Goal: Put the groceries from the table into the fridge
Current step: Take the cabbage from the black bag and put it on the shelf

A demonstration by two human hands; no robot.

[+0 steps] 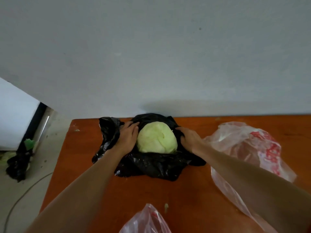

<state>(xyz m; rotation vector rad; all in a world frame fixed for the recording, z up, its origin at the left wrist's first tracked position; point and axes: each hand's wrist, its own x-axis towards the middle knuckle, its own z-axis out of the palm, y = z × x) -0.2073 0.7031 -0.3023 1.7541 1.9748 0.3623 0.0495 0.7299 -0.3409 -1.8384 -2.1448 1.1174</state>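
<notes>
At the centre of the frame, on the far part of an orange-brown wooden table [101, 190], a pale green cabbage [157, 137] sits exposed in the mouth of a crumpled black plastic bag [151, 165], the plastic spread flat around it. Left hand [127, 137] lies on the bag at the cabbage's left side, fingers fairly straight and pressed onto the plastic, gripping nothing. Right hand [189, 137] is on the bag at the cabbage's right side; its fingers bend down into the black folds with the tips hidden, so whether they pinch the plastic cannot be told. At the right of the frame, a translucent plastic bag with red print [244, 143] lies on the table, partly under the right forearm. At the bottom centre, the top of a second translucent bag [146, 222] shows. At the left edge, a white appliance [15, 115] stands on the floor, with another black bag [16, 163] lying at its foot.
</notes>
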